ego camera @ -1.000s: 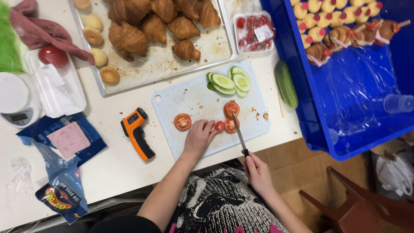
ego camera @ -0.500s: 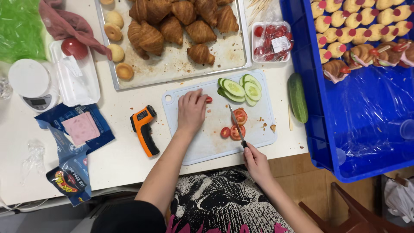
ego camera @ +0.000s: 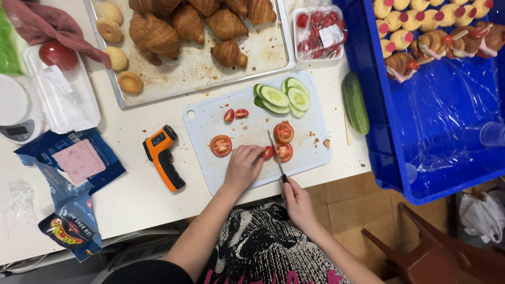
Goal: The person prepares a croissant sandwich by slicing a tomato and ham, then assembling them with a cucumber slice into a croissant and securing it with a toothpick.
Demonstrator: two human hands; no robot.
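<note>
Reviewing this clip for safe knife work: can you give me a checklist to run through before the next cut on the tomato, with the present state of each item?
1. Left hand steadies the tomato piece on the cutting board: ok.
2. Right hand grips the knife by its handle: ok.
3. Blade sits beside the tomato piece, tip pointing away from the body: ok.
4. Left fingertips tucked back from the blade: cannot tell, they lie very close to it.
5. Cut tomato slices and cucumber slices lie apart from the cutting spot: ok.
6. Board lies wholly on the table: not ok, its near edge reaches the table's edge.
</note>
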